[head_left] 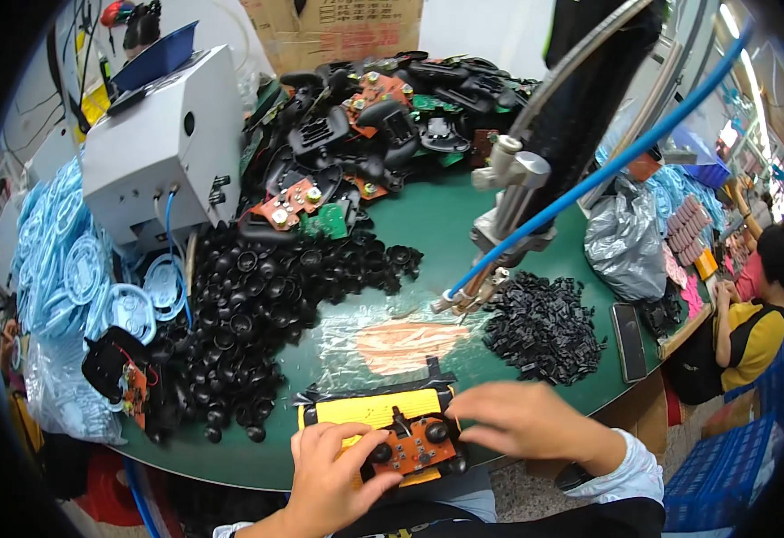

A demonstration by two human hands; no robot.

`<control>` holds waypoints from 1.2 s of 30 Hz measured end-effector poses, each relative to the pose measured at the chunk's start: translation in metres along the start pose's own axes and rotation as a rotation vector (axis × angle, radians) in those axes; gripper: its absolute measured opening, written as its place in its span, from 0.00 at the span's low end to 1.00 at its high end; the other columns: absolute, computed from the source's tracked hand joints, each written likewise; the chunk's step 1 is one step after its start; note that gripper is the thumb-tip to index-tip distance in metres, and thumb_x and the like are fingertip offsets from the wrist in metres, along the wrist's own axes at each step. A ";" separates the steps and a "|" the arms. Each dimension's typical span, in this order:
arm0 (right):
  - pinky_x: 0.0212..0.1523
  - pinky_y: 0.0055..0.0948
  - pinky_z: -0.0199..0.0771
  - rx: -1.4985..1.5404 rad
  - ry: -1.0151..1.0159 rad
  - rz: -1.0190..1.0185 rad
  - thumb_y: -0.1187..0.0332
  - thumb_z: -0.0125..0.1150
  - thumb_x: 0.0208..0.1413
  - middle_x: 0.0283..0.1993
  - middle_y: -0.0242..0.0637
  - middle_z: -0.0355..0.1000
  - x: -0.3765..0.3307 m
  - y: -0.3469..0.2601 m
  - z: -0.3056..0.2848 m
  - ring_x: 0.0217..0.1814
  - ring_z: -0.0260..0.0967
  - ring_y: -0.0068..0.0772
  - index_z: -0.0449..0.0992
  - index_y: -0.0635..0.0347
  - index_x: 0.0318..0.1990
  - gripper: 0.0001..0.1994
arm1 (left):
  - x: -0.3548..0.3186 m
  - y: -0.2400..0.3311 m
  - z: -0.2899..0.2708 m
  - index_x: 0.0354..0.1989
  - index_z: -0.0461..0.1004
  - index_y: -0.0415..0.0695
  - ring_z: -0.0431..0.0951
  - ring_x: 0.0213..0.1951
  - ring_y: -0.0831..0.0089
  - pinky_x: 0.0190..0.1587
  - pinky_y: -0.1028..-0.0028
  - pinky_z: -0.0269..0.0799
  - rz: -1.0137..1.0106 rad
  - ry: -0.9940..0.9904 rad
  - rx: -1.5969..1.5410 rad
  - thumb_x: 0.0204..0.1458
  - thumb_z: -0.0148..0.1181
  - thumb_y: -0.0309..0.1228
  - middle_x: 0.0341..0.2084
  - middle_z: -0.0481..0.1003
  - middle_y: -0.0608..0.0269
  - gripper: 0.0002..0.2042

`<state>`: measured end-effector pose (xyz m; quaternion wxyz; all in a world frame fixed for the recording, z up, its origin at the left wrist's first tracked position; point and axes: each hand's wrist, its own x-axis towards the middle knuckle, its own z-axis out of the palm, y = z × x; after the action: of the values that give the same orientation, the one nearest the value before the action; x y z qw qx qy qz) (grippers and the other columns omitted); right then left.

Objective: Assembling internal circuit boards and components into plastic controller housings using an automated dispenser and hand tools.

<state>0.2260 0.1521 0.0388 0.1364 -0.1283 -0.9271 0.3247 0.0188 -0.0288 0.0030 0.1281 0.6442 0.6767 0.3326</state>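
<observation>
An orange-brown circuit board (pixel 416 451) with two black thumbstick caps lies at the near table edge, on a black controller shell partly hidden beneath it. My left hand (pixel 327 466) grips its left side, thumb low and fingers over the top near the left thumbstick. Just behind lies a yellow pad (pixel 369 408) edged with black tape. My right hand (pixel 526 420) hovers beside the board's upper right corner; its thumb and forefinger are apart, with nothing seen between them.
Loose black thumbstick caps (pixel 239 314) fill the left. Small black parts (pixel 549 327) form a heap at right, beside a phone (pixel 628 342). Controller halves and boards (pixel 356 134) pile up behind. A machine arm (pixel 517 206) with a blue hose overhangs the green table (pixel 419 224). A co-worker (pixel 755 314) sits far right.
</observation>
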 end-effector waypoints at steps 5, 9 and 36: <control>0.44 0.40 0.76 -0.572 0.266 0.203 0.68 0.65 0.50 0.46 0.39 0.74 0.027 0.071 -0.075 0.45 0.73 0.44 0.76 0.57 0.40 0.10 | 0.008 0.011 0.013 0.60 0.64 0.43 0.66 0.55 0.50 0.60 0.56 0.56 0.006 -0.092 -0.018 0.35 0.75 0.40 0.53 0.67 0.49 0.40; 0.53 0.45 0.73 -0.802 0.145 0.456 0.71 0.61 0.51 0.65 0.44 0.60 0.072 0.194 -0.121 0.63 0.62 0.50 0.75 0.61 0.43 0.12 | 0.011 0.008 0.010 0.63 0.61 0.43 0.64 0.56 0.49 0.60 0.55 0.56 0.020 -0.122 -0.081 0.37 0.71 0.33 0.53 0.66 0.48 0.40; 0.44 0.32 0.78 1.110 0.341 0.076 0.86 0.60 0.48 0.39 0.44 0.73 0.018 0.022 -0.055 0.40 0.77 0.37 0.68 0.65 0.41 0.13 | 0.016 -0.023 -0.020 0.67 0.54 0.41 0.67 0.60 0.59 0.59 0.62 0.63 -0.161 -0.046 -0.851 0.44 0.74 0.35 0.59 0.66 0.49 0.42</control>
<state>0.2308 0.2058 0.0699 0.3187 -0.1210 -0.5779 0.7415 -0.0133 -0.0178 0.0075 0.4229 0.4865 0.5244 0.5563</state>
